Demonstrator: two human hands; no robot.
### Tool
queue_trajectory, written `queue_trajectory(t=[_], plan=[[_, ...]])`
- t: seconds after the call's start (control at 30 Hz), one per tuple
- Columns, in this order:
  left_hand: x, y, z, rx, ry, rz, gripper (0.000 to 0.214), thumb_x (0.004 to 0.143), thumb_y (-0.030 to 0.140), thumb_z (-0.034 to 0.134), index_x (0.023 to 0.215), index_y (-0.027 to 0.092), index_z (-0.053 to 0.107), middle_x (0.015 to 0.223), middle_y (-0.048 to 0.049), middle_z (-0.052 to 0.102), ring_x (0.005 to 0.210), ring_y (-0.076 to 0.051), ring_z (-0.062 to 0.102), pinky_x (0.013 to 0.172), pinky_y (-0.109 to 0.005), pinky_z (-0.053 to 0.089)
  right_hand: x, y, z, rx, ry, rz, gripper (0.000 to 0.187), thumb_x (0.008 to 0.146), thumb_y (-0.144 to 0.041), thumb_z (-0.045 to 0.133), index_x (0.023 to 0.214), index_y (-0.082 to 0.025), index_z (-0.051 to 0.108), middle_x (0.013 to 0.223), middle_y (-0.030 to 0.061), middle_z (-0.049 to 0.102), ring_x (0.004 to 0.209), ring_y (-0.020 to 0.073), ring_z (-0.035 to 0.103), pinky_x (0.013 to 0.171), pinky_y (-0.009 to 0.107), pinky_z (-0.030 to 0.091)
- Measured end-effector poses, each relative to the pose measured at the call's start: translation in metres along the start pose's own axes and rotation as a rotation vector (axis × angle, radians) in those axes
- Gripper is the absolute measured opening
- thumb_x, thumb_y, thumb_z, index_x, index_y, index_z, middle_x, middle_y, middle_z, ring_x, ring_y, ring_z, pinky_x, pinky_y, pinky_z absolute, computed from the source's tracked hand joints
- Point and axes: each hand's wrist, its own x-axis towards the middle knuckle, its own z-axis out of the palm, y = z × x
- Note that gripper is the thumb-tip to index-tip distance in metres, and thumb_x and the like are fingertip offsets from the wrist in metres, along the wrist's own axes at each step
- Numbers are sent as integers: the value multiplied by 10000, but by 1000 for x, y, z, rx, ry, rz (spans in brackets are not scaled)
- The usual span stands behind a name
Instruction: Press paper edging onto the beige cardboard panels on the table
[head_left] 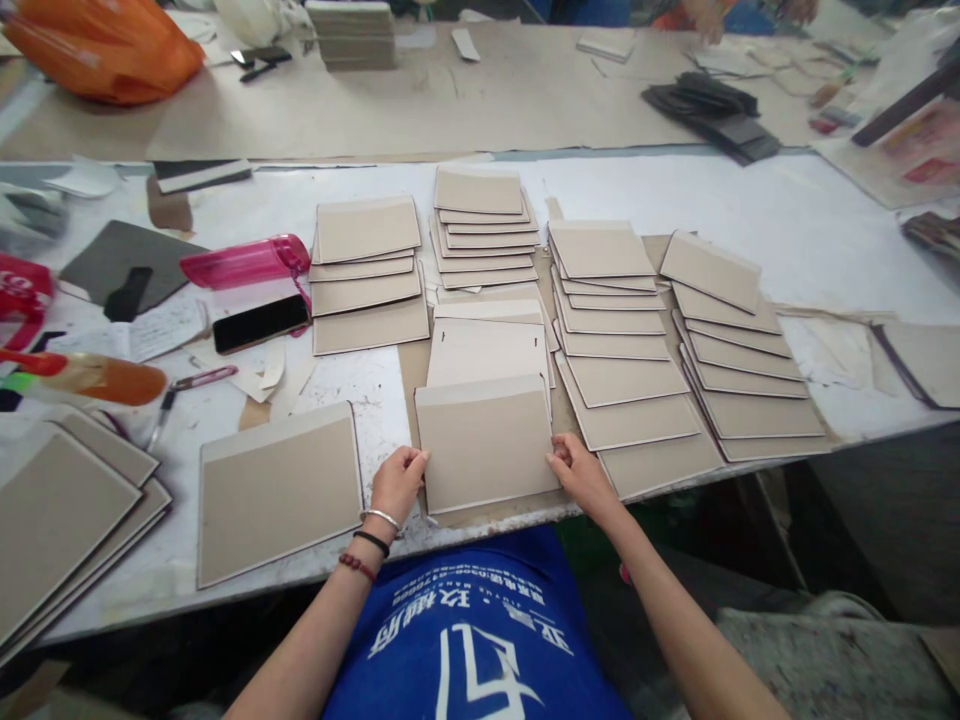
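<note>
A grey-brown cardboard sheet (486,443) with a pale strip along its top lies flat at the near table edge. My left hand (397,482) pinches its left edge with curled fingers. My right hand (579,472) grips its right edge the same way. Just behind it lies a paler board (486,352) with small dark marks. Fanned rows of like cardboard pieces (609,330) spread out behind and to the right. A larger cardboard sheet (277,492) lies left of my left hand.
A pink case (244,262) and a dark phone (260,323) lie at the left, with pens, papers and an orange bottle (97,378). More boards (60,520) are stacked at the far left. Another person's hand (705,18) works at the far table.
</note>
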Motion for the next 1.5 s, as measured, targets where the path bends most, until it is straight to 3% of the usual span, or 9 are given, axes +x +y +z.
queue_trajectory(t=[0.5, 1.13, 1.5], plan=[[6, -2, -2, 72, -19, -110, 303, 623, 504, 496, 650, 205, 541, 440, 19, 529, 504, -181, 540, 526, -275, 403, -1, -28, -9, -228, -56, 18, 191, 813, -177, 511, 1000, -183, 472, 825, 32, 588, 762, 155, 551, 704, 241, 371], [1, 2, 1, 62, -3, -93, 340, 599, 535, 480, 640, 202, 533, 500, 19, 530, 504, -169, 526, 532, -280, 395, 11, -15, -7, -122, -73, 81, 155, 787, -167, 531, 916, -200, 452, 740, -9, 543, 710, 143, 541, 677, 238, 370], [-1, 11, 1, 141, 20, -75, 255, 663, 447, 459, 628, 204, 529, 499, 25, 530, 510, -165, 524, 541, -272, 373, 8, -29, -6, -217, -62, 141, 137, 798, -170, 514, 907, -200, 436, 747, 6, 551, 712, 156, 531, 675, 241, 353]])
